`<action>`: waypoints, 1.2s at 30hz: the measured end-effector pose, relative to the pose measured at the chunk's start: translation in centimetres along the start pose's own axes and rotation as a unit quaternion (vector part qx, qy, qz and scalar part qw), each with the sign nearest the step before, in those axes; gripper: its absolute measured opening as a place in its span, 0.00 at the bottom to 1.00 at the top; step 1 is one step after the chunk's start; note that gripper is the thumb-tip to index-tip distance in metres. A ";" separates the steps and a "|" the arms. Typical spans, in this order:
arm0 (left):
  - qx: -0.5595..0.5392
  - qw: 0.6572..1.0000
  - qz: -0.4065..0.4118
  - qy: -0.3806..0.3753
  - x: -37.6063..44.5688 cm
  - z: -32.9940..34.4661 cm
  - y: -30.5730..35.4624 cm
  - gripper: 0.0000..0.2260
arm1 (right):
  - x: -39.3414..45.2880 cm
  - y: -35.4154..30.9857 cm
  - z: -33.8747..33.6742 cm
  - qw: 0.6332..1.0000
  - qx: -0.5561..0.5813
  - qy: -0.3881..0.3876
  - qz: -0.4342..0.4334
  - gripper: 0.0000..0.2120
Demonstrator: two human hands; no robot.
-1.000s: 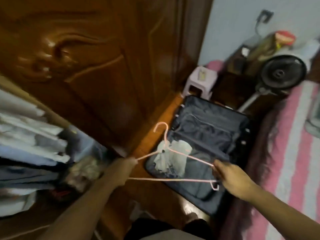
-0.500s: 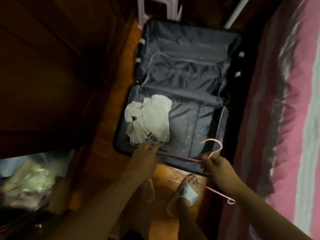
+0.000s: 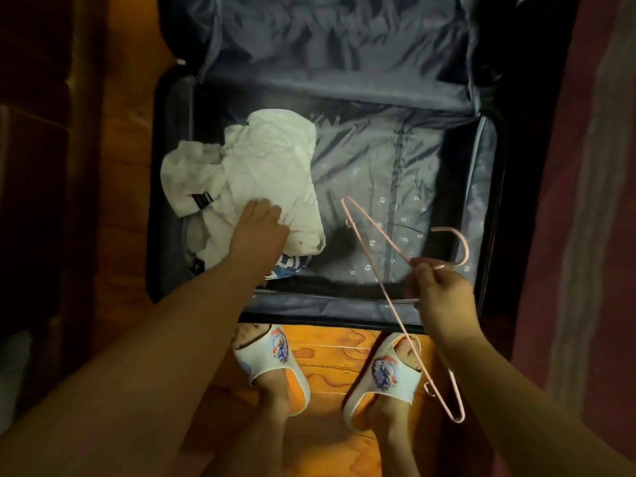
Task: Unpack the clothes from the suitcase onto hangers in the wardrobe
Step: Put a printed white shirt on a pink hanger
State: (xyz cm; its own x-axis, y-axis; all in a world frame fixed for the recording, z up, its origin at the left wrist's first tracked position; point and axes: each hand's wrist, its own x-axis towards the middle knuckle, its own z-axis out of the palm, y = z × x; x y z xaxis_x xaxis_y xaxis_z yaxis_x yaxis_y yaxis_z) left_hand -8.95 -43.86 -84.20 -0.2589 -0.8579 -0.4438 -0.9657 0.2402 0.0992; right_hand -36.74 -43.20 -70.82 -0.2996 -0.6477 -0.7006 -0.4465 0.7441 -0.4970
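An open dark suitcase with grey lining lies on the wooden floor in front of me. A crumpled white garment lies in its near left part, over a blue-printed piece at its near edge. My left hand rests on the white garment's near side, fingers bent into the cloth. My right hand pinches a thin pink hanger at its neck, over the suitcase's near right corner. The hanger's hook points right and its frame slants down toward my right foot.
My feet in white slippers stand on the orange wooden floor right at the suitcase's near edge. Dark wooden furniture runs along the left. A pink striped bed cover hangs along the right.
My view swung from the wardrobe down to the suitcase. My left hand let go of the hanger and moved onto the white garment. My right hand kept the hanger, now by its neck.
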 end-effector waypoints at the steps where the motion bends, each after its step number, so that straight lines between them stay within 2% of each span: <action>1: -0.014 1.000 -0.002 -0.004 -0.3 -0.4 -0.2 0.08 | -0.6 0.0 -0.3 1.000 -0.003 0.001 -0.001 0.10; 3: -0.081 0.996 -0.020 -0.011 -2.0 -2.7 -0.3 0.08 | -2.0 -0.1 -1.1 1.000 -0.011 0.002 -0.001 0.10; 6: -0.205 0.976 -0.045 0.049 -6.4 -8.8 0.8 0.12 | -4.9 -0.9 -3.2 1.000 -0.027 -0.015 -0.002 0.12; 8: -0.222 0.970 -0.034 0.088 -9.7 -14.4 1.2 0.16 | -7.3 -2.6 -4.9 0.999 -0.024 -0.029 -0.001 0.12; 10: -0.238 0.963 -0.028 0.126 -12.7 -20.2 1.4 0.15 | -9.5 -5.0 -7.1 0.999 -0.001 -0.031 -0.032 0.10; 11: -0.267 0.953 -0.052 0.134 -14.0 -23.1 1.6 0.14 | -10.6 -6.2 -8.4 0.998 0.011 -0.028 -0.047 0.09; 14: -0.407 0.889 -0.157 0.141 -17.8 -33.6 3.1 0.11 | -14.4 -10.3 -13.0 0.993 0.033 -0.052 -0.102 0.09; 17: -0.479 0.845 -0.159 0.179 -22.4 -45.9 5.6 0.14 | -18.9 -14.9 -19.5 0.981 0.046 -0.089 -0.166 0.08; 20: -0.462 0.853 -0.101 0.222 -27.6 -57.0 8.5 0.12 | -23.6 -20.0 -25.6 0.953 0.011 -0.138 -0.269 0.12; 23: -0.466 0.847 -0.045 0.252 -33.6 -67.7 11.5 0.11 | -29.3 -25.7 -31.1 0.919 -0.003 -0.173 -0.355 0.20; 27: -0.442 0.848 0.028 0.290 -40.9 -80.2 14.6 0.10 | -36.9 -35.2 -37.4 0.866 0.017 -0.191 -0.462 0.16; 30: -0.425 0.853 0.084 0.292 -45.1 -86.8 16.4 0.09 | -41.7 -42.3 -41.3 0.823 0.023 -0.196 -0.533 0.14; 34: -0.362 0.876 0.103 0.302 -48.8 -91.6 18.2 0.13 | -45.2 -46.6 -42.4 0.774 -0.128 -0.171 -0.597 0.15; 36: -0.336 0.884 0.090 0.311 -49.8 -92.7 18.8 0.13 | -46.0 -46.3 -41.0 0.764 -0.175 -0.203 -0.587 0.16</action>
State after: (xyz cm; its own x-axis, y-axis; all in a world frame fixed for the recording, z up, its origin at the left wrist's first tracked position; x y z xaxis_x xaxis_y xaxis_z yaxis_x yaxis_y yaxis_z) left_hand -16.20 -38.75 22.31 -0.1687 -0.9676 0.1880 -0.6486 0.2526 0.7179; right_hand -36.90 -54.58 5.39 0.7352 -0.6777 -0.0131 -0.4254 -0.4462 -0.7874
